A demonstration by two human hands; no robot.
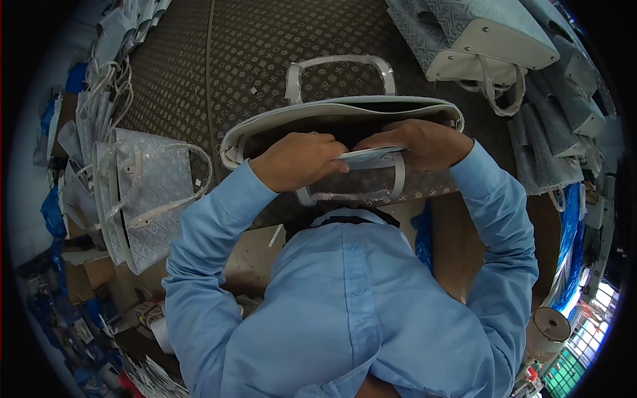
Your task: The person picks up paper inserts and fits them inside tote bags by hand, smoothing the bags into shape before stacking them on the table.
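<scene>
A pale handbag [231, 144] stands in front of my body with its mouth gaping and its dark inside showing. One wrapped handle [342, 61] lies away from me beyond the far rim, and the other handle [399, 178] hangs down on my side. My left hand [298, 159] is closed over the near rim, fingers curled round the edge. On the same rim, to the right, my right hand [428, 142] grips with its fingers reaching inside the bag. Between the hands a patterned strip of the near panel folds outward. The right fingertips are partly hidden.
The table [265, 40] has a brown patterned cover. A patterned handbag [156, 189] stands at the left, with more bag pieces behind it. At the upper right lies another handbag [494, 46], beside a row of several more. Blue plastic [570, 252] hangs at the right.
</scene>
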